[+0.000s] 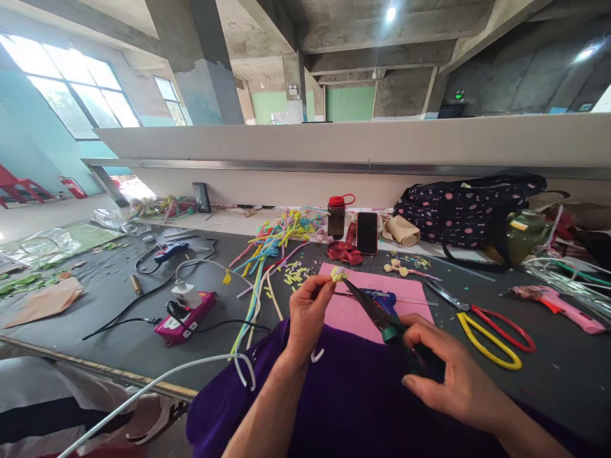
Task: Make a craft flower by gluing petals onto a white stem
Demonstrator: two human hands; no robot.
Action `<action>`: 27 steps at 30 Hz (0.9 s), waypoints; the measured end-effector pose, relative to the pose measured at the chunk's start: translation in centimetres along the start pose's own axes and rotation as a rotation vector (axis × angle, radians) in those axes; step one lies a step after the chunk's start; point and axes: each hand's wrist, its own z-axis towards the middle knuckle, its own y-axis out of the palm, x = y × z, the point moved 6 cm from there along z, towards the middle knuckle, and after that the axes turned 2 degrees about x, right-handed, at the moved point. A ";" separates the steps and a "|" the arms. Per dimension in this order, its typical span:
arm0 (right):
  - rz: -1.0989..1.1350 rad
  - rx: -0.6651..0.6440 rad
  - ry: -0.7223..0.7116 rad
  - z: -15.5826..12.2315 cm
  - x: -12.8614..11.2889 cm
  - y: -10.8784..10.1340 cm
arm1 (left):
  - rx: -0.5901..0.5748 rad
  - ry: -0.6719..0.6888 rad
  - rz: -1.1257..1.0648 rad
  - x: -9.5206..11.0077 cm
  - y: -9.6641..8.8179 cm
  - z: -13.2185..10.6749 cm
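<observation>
My left hand [308, 312] pinches a small fuzzy pipe-cleaner flower [338, 273] in pale yellow and lilac between thumb and fingertips. In my right hand [451, 372] are dark-bladed scissors [370, 308] with dark green handles, their tips pointing at the flower's right side. Whether the blades touch it I cannot tell. Below both lies a pink sheet [413, 289], with a blue glue gun [383, 296] partly hidden behind the scissors. Short cut yellow and lilac bits [296, 273] are scattered left of the sheet. A finished-looking fuzzy piece [396, 267] rests beyond it.
Larger scissors [499, 331] with red and yellow handles and a pink glue gun [556, 305] lie to the right. Colourful pipe cleaners [267, 251], a bottle [336, 219] and a phone [367, 233] stand ahead. A magenta power strip [191, 318] with trailing cables sits left.
</observation>
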 end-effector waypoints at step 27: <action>0.384 -0.162 0.174 -0.6 2.0 0.0 | -0.068 0.123 0.009 1.1 -0.4 0.5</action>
